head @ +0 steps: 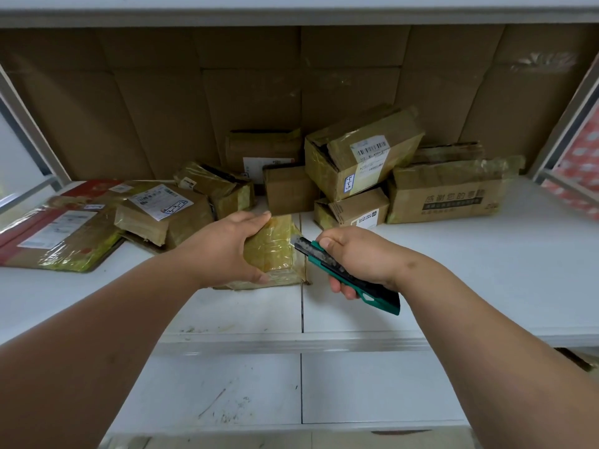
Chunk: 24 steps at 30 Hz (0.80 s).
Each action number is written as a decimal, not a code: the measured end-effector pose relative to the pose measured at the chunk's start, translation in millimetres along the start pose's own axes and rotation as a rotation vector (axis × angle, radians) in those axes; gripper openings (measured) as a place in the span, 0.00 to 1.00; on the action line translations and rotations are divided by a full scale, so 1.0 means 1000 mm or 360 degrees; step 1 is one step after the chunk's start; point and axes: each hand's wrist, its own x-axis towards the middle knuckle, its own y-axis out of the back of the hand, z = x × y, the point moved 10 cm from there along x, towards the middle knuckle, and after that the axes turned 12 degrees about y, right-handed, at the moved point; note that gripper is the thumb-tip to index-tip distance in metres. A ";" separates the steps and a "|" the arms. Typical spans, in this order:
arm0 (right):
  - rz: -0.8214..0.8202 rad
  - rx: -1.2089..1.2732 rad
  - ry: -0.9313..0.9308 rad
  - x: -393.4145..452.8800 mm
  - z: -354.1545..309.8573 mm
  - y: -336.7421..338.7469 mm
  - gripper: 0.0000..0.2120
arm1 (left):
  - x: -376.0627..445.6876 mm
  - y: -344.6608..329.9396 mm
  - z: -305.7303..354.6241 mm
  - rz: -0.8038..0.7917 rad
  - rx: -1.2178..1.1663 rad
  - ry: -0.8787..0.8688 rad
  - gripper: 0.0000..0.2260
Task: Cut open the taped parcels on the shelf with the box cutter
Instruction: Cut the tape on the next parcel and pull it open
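Note:
A small parcel (275,251) wrapped in yellowish tape lies on the white shelf (486,254) near its front middle. My left hand (223,251) grips it from the left, fingers over the far edge and thumb on the near edge. My right hand (356,257) holds a green and black box cutter (327,259) just right of the parcel. Its blade tip touches the parcel's upper right edge.
Several taped cardboard parcels are piled behind: a labelled one (363,153) tilted on top, a printed box (447,192) at right, a flat red-sided box (61,228) at left. A cardboard sheet (162,92) lines the back. A lower shelf (372,387) lies below.

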 end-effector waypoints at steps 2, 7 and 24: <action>0.0072 -0.0047 0.0025 -0.001 -0.003 0.000 0.15 | 0.000 0.001 0.000 0.0001 0.0025 0.0007 0.52; 0.0207 -0.0418 0.0058 0.004 -0.010 -0.002 0.11 | 0.003 0.004 0.001 -0.0001 0.0076 0.0002 0.52; 0.0103 -0.0325 0.0063 -0.016 0.007 -0.013 0.13 | 0.001 0.003 0.001 0.0007 0.0031 -0.0018 0.53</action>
